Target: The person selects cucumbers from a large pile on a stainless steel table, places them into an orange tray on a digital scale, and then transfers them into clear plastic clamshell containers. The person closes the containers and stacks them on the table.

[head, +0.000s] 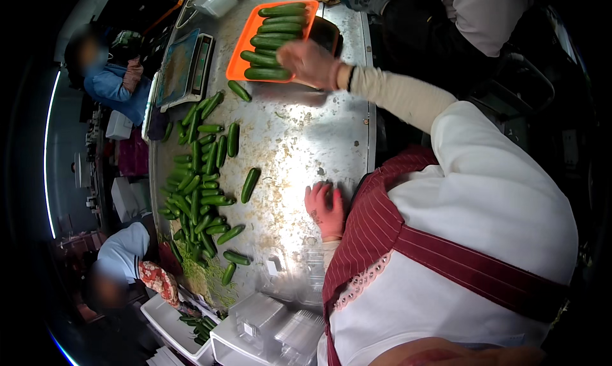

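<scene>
My right hand (311, 64), blurred, is over the near corner of an orange plastic tray (233, 66). Several green cucumbers (277, 28) lie side by side in that tray. The fingers are close to the ends of the lowest cucumbers; whether they touch or hold one cannot be told. My left hand (326, 212), in a pink glove, rests by the near edge of the metal table (296, 146) with its fingers apart and nothing visible in them. Close by lie clear plastic containers (311, 275). A single cucumber (250, 185) lies on the metal farther in.
A heap of loose cucumbers (196, 194) covers the far side. Beyond it stands a weighing scale (184, 74). Stacked clear containers (258, 318) and a white bin (167, 318) of cucumbers are at lower left. People (119, 86) work opposite; a gloved hand (368, 0) shows at the top.
</scene>
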Motion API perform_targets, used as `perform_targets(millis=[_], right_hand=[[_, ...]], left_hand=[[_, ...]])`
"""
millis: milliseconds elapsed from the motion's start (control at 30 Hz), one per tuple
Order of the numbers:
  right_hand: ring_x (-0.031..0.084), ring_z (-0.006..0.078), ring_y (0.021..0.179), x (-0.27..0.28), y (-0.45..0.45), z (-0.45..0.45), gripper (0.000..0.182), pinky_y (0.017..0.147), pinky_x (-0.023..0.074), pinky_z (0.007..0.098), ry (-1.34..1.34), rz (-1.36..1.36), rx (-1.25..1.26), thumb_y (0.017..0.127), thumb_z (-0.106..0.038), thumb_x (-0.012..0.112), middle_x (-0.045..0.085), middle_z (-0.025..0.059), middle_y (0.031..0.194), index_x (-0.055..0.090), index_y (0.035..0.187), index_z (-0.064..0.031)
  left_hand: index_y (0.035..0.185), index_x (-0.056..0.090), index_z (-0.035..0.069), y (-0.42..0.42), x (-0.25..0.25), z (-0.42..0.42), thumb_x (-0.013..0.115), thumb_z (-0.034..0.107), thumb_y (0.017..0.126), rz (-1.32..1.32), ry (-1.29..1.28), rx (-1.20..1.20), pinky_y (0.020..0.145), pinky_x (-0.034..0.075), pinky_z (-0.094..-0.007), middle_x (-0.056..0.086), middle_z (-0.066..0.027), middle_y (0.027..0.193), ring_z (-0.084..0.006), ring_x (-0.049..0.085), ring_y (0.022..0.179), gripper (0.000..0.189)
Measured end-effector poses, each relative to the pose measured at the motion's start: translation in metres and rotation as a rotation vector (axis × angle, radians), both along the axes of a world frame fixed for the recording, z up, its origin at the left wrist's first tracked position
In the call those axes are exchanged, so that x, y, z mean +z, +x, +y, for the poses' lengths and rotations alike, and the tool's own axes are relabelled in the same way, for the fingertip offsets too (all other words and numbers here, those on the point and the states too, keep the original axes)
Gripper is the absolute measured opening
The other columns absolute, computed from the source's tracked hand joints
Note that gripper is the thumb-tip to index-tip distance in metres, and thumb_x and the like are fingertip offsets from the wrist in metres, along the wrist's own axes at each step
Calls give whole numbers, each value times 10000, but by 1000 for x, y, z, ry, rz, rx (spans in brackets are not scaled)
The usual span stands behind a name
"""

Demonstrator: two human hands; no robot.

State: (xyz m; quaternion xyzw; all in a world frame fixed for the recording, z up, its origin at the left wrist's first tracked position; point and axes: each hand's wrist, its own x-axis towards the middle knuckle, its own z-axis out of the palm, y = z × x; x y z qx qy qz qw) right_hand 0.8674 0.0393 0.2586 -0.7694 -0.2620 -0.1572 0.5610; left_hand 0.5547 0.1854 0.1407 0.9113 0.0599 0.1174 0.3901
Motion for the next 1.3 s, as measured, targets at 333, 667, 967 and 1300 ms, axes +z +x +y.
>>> perform_targets(millis=[333, 667, 967, 1300], right_hand=[[603, 360, 984, -94, -139, -18, 271, 884, 460, 440, -408, 406, 318, 868, -248, 554, 660, 190, 974, 660, 998, -35], [607, 358, 989, -112, -151, -18, 288, 895, 462, 431, -438, 477, 455, 845, -194, 527, 654, 197, 1018, 646, 1048, -27], [631, 375, 915, -114, -168, -4, 249, 832, 487, 454, -602, 345, 582, 824, -186, 534, 668, 194, 928, 670, 980, -49], [638, 274, 910, -87, -147, -9, 273, 800, 508, 370, -184, 393, 236, 893, -187, 594, 651, 172, 1021, 602, 1079, 12]], left_hand=[[1409, 394, 26, -30, 39, 4, 636, 331, 875, 22, 654, 483, 1117, 197, -558, 377, -250, 1424, -457, 297, 1337, 661], [1413, 352, -7, -172, -4, 35, 642, 384, 852, 547, 599, 1172, 1117, 239, -508, 213, -265, 1507, -414, 263, 1371, 742], [1397, 383, 2, -148, -7, 26, 633, 364, 860, 456, 228, 1014, 1128, 253, -443, 48, -308, 1528, -421, 260, 1379, 694], [1332, 443, -59, -123, 25, 10, 620, 278, 851, 387, 154, 735, 1083, 344, -429, 12, -338, 1520, -462, 350, 1324, 613]])
